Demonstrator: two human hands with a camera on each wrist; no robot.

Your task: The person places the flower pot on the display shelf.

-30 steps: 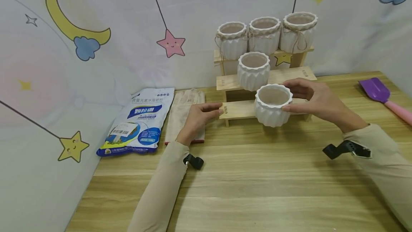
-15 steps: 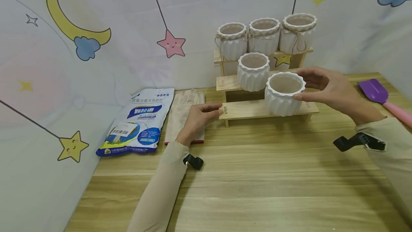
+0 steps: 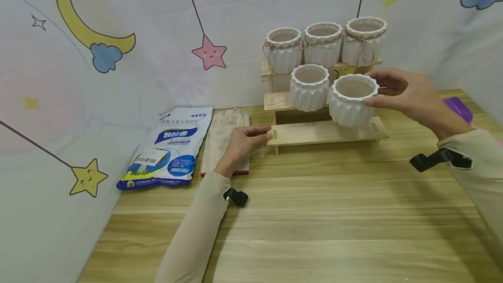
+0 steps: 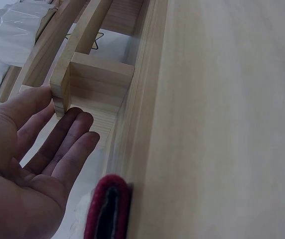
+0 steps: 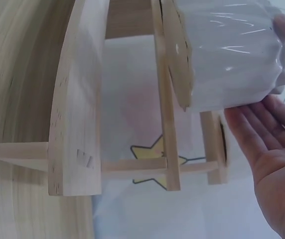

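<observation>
A white fluted ceramic pot (image 3: 353, 106) is held upright by my right hand (image 3: 412, 99), thumb on its near side and fingers behind. It is at the right part of the middle tier of a stepped wooden plant stand (image 3: 306, 133); whether its base touches the board is unclear. In the right wrist view, the pot (image 5: 232, 55) shows its unglazed base beside that board. My left hand (image 3: 243, 145) pinches the left end of the lowest board, as the left wrist view shows at the board end (image 4: 60, 92). Another white pot (image 3: 309, 88) stands left on the middle tier.
Three white pots with twine, including the middle one (image 3: 323, 45), line the top tier. Left of the stand lie a fertilizer bag (image 3: 169, 147) and pale work gloves (image 3: 224, 139). A purple scoop (image 3: 459, 109) lies at right, partly behind the right arm.
My right hand has carried the pot up and to the right, from in front of the lowest board to the middle tier. The left hand stays at the board end.
</observation>
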